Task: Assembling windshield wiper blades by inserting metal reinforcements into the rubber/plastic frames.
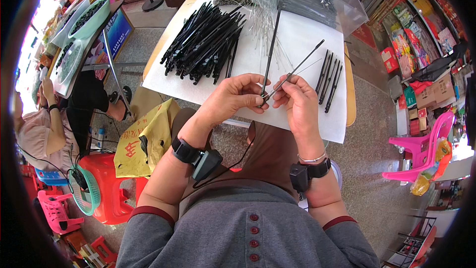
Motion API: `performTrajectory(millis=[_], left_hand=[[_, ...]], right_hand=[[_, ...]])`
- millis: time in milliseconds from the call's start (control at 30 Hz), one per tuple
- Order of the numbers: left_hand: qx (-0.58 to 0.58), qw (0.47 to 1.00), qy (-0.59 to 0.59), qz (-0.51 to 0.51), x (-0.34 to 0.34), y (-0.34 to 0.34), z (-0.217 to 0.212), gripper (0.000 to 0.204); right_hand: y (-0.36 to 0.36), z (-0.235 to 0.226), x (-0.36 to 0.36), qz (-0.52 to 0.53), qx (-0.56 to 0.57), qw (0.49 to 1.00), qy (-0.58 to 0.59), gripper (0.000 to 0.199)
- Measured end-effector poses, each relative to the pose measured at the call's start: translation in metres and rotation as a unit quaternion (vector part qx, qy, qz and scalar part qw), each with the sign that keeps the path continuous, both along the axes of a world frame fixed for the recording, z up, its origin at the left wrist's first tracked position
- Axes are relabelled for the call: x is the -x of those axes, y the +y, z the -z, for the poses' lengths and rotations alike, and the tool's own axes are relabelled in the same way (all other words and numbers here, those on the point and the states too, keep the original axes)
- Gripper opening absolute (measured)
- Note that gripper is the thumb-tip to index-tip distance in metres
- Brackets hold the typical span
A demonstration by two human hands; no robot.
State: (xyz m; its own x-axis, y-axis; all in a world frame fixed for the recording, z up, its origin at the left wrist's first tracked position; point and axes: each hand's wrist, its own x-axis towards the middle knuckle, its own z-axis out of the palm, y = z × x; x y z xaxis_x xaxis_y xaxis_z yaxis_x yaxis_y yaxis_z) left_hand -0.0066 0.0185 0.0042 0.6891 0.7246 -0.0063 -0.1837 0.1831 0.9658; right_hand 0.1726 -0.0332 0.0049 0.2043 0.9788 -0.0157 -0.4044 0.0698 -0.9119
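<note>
Over the near edge of the white-covered table [333, 129], my two hands meet at the lower ends of two thin black sticks. My left hand [230, 98] pinches one long black stick [271, 52] that points away from me. Between thumb and fingers, my right hand [300, 104] grips another black stick [306, 58], slanting up to the right, with a thin wire beside it. The two sticks cross near my fingertips; whether they are joined I cannot tell. A big pile of black sticks [201, 39] lies to the left, and several more sticks [333, 85] lie in a row to the right.
Loose thin wires [267, 32] spread from a clear bag at the table's back, beside a clear plastic box [353, 14]. At left a person [49, 126] sits by a table with a pale green basin [96, 29]. A red stool [106, 191] and a yellow bag [130, 151] stand nearer.
</note>
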Motion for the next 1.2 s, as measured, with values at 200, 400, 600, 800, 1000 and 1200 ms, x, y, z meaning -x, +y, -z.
performTrajectory(millis=[200,400,600,800,1000,1200], left_hand=[[-0.007,1.0,0.0,0.004,-0.001,-0.001,-0.001,0.036],[-0.005,1.0,-0.015,0.016,0.0,0.0,0.003,0.033],[-0.022,0.999,-0.021,0.031,0.001,0.001,0.004,0.027],[0.0,0.998,-0.052,0.021,0.003,0.001,0.008,0.026],[0.03,0.996,-0.079,0.008,0.005,0.001,0.008,0.022],[0.03,0.998,-0.064,0.003,0.003,0.0,0.004,0.02]], right_hand=[[0.001,-0.002,0.0,0.008,0.013,1.0,0.001,0.014],[0.007,0.001,-0.005,-0.018,0.038,0.999,-0.009,0.015],[0.011,-0.005,-0.008,-0.05,0.094,0.994,-0.039,0.016],[0.012,-0.006,-0.009,-0.063,0.109,0.992,-0.019,0.017],[0.013,-0.002,-0.007,-0.075,0.09,0.993,0.031,0.017],[0.015,0.0,-0.007,-0.08,0.085,0.992,0.053,0.016]])
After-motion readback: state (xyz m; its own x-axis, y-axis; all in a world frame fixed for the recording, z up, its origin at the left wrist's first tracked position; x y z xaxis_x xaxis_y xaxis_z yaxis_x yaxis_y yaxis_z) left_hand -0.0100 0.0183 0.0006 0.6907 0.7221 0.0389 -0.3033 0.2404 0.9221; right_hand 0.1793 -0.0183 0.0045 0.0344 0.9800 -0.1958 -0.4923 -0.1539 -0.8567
